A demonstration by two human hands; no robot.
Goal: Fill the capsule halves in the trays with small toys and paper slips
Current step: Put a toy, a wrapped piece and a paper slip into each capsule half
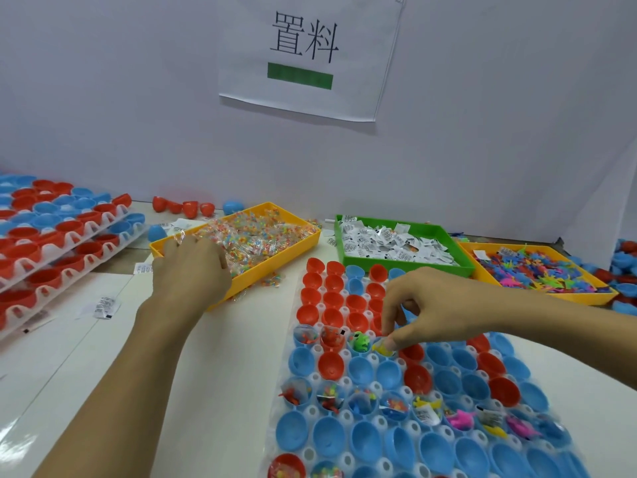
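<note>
Red and blue capsule halves (pixel 331 365) sit mixed in a translucent white tray (pixel 312 411). A yellow toy (pixel 382 348) and a green toy (pixel 360 341) lie in neighbouring halves. On the white counter (pixel 213 357), the far left yellow bin (pixel 238 236) holds clear packets of multicoloured beads; the green bin (pixel 406 250) holds white paper slips (pixel 389 244) printed in black. The far right yellow bin (pixel 537 274) holds pink, blue, purple and green toys. The white wall sign (pixel 306 53) bears black characters above a green bar.

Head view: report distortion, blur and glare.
Head view: wide-angle bending curves the table edge and stretches the forearms; right hand and left hand slightly soft; faint sheen on the near blue capsule halves; lighting even, shadows soft.
</note>
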